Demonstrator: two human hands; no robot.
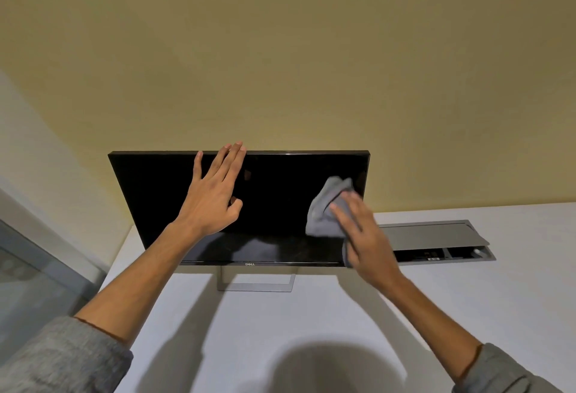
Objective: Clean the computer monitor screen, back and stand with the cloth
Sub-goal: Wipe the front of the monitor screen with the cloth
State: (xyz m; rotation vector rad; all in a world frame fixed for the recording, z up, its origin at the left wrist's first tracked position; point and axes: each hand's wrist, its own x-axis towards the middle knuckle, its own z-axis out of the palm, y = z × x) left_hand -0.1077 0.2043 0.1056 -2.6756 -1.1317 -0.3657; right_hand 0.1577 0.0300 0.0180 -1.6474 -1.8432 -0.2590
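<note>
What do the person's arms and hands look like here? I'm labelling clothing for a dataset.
Both arms wear grey knit sleeves, pushed up so the forearms are bare. The left sleeve has a heathered texture; the right sleeve looks the same grey. The left hand and right hand are bare: no gloves, rings, watch or bracelets show. The right hand is slightly blurred.

Two bare forearms, grey sleeves.
Left sleeve (62, 358) and right sleeve (511, 374): heathered grey knit, pushed up toward elbows.
</note>
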